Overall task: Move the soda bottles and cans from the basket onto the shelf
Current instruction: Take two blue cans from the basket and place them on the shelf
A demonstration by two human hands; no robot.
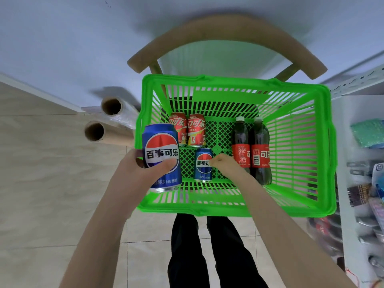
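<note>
A green plastic basket [234, 207] sits on a wooden chair in front of me. My left hand [135, 167] grips a blue Pepsi can [161, 156], lifted above the basket's left rim. A second blue Pepsi can [203, 165] lies on the basket floor, and my right hand [225, 164] reaches down to it with curled fingers touching its right side. Two red Coca-Cola cans [188, 129] lie side by side at the back. To the right lie two dark cola bottles [251, 148] with red labels.
A white shelf [349, 183] with packaged goods stands at the right edge. The wooden chair back [226, 36] curves beyond the basket. Two cardboard-cored rolls [104, 119] lie on the tiled floor at the left. My legs stand below the basket.
</note>
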